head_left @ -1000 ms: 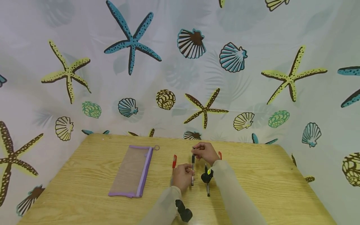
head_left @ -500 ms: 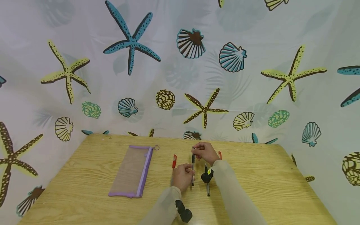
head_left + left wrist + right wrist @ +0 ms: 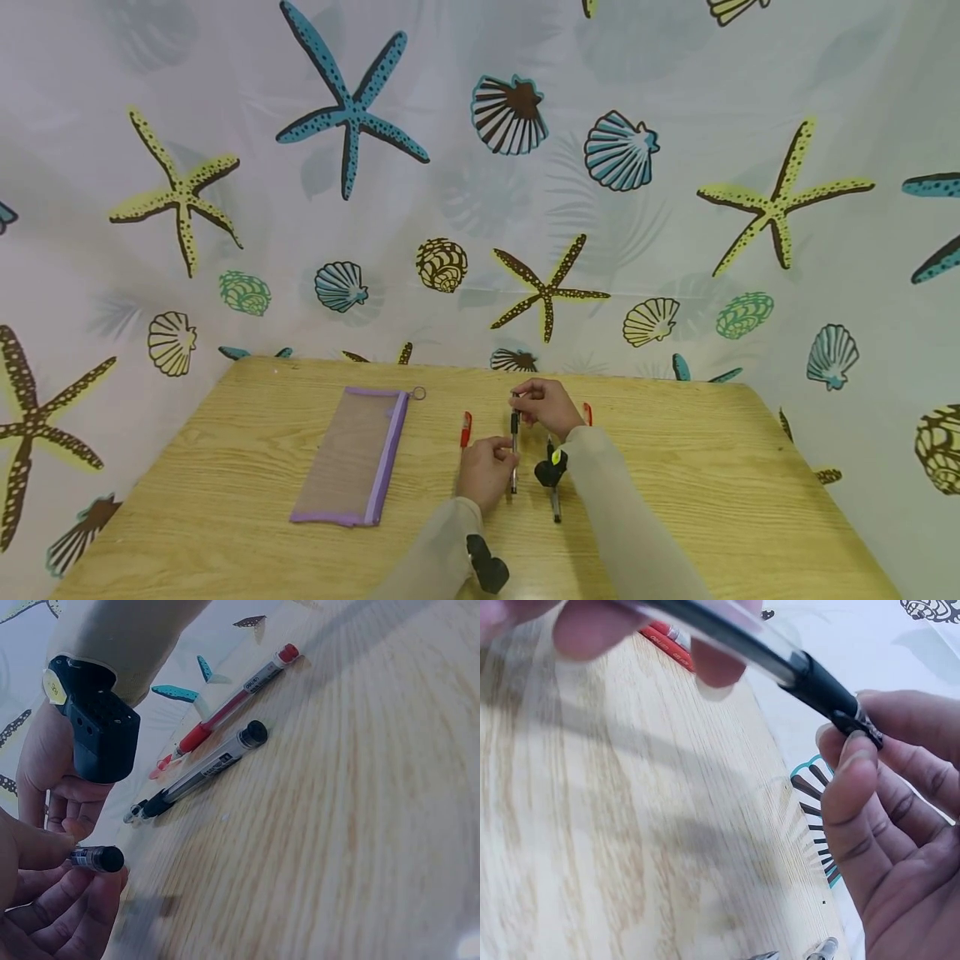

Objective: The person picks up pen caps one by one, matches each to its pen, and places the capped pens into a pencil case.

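A clear pen with a black grip is held above the wooden table between both hands. My left hand grips its barrel near the rear end. My right hand pinches the black tip end with thumb and fingers. In the right wrist view my left fingertips curl over the clear barrel. A black pen and a red pen lie side by side on the table just right of my hands.
Left of my hands lies another red pen. Further left lies a flat mesh pouch with purple trim. A seashell-printed curtain hangs behind the table's far edge. Black cameras sit on both wrists.
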A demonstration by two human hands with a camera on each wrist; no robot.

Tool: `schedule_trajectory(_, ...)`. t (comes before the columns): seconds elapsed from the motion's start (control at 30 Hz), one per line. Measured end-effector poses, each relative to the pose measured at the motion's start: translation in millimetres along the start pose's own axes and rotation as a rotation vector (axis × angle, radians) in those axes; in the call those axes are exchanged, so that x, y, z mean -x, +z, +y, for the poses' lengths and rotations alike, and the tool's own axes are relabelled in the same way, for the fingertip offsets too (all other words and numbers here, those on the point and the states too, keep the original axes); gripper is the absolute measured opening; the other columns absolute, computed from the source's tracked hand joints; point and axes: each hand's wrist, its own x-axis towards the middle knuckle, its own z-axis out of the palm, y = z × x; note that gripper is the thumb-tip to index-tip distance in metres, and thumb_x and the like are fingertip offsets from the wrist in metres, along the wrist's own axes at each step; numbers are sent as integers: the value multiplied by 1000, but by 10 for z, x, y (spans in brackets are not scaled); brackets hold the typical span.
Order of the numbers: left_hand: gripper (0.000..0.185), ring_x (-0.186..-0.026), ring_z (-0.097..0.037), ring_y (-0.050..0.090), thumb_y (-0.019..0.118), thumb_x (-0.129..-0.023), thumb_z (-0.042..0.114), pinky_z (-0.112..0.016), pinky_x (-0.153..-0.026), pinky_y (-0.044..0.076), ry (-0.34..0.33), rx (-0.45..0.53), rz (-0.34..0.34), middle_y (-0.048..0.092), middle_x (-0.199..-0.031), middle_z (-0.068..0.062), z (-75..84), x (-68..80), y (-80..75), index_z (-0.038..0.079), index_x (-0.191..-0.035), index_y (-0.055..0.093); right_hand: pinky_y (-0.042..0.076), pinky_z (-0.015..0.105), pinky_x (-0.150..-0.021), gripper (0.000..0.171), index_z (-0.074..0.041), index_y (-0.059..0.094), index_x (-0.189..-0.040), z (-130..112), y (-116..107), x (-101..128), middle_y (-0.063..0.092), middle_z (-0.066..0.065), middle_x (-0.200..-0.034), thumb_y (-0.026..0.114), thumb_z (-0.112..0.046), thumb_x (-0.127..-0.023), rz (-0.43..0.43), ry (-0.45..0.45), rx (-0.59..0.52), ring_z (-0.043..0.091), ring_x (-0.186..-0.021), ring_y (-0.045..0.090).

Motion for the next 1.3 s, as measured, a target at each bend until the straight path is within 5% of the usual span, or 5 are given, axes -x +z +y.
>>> schedule_trajectory(0.57,23,-63,-10,60,71,-85,7,-27,-57,49,82,-126,39,67,-77,-3,-20,0,-7,-4,-105,69,52,35,-58,29,14,59,-113,326,4,-150,66,9,-75,64,-6,-91,22,3,42,21,-59,57)
schedule_trajectory(0.83,33,-71,-15,63,72,-82,5,-31,-63,52,83,-210,14,68,-81,-4,-46,-11,-12,-3,-113,65,50,34,-56,30,13,59,-114,324,49,-155,67,12,-78,64,-5,-92,16,46,56,17,-58,57)
schedule_trajectory(1.3,27,-65,-15,59,71,-80,3,-33,-60,51,75,-355,0,66,-73,-4,7,19,-4,-6,-106,68,50,31,-55,21,7,67,-107,337,92,-173,66,8,-77,66,-5,-90,35,120,158,17,-59,59)
